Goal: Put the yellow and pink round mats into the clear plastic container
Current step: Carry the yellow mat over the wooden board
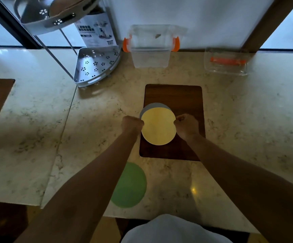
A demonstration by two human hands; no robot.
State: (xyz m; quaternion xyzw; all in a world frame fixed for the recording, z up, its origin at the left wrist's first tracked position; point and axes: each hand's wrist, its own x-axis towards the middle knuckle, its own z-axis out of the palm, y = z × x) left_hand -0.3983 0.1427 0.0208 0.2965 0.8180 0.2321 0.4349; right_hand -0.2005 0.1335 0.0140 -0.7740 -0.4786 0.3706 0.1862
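A pale garment (173, 230) at the person's chest filled the bottom edge, nearest the camera. Two bare forearms reached forward over a marble counter (37, 137). A green round mat (131, 186) lay flat on the counter just beyond the left forearm.

Further out, a dark wooden board (186, 95) lay on the counter. Over it, the left hand (131, 124) and the right hand (187, 125) each pinched an opposite edge of the yellow round mat (158, 126), fingers curled tight. A grey round mat (149, 106) peeked out from beneath it. No pink mat was visible; it may have been hidden in the stack.

The clear plastic container (151, 55), with orange clips, stood open and apparently empty at the back of the counter, well apart from the hands. Its lid (226, 62) lay to the right, and a white corner rack (96, 65) stood to the left.

The step in hand appeared to be picking up the yellow mat. The next move would likely call for carrying it forward and perhaps bending it to fit the container's opening.
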